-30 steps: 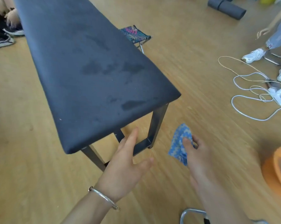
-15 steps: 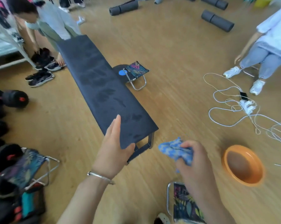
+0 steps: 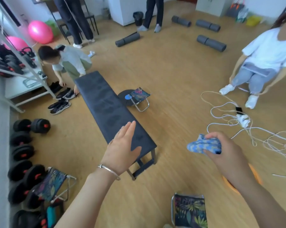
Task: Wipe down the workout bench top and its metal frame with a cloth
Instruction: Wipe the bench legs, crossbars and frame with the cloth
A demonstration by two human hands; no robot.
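Standing view, looking down on a dark padded bench top [image 3: 112, 112] running from centre toward 11 o'clock, darker damp-looking patches across it; metal frame [image 3: 144, 165] showing under the near end

Left hand [image 3: 122, 150] flat and released, fingers together, over the bench's near end, bracelet [image 3: 108, 171] on the wrist; contact with the pad not clear

Right hand [image 3: 221, 150] at 3 o'clock of the bench end, well apart from it, clenched on a bunched blue patterned cloth [image 3: 203, 143]

Around: folding stool [image 3: 139, 96] and dark disc just beside the bench at 1 o'clock; white cables [image 3: 237, 122] sprawled at 3 o'clock; orange bowl [image 3: 234, 183] mostly hidden behind the right forearm; dumbbells [image 3: 23, 145] lined along 9 o'clock; two more stools at 6 and 8 o'clock; shoes [image 3: 60, 102] and a crouching person [image 3: 68, 63] by the far end at 11 o'clock; seated person [image 3: 262, 63] at 2 o'clock; rolled mats [image 3: 209, 42] at 12 to 1 o'clock
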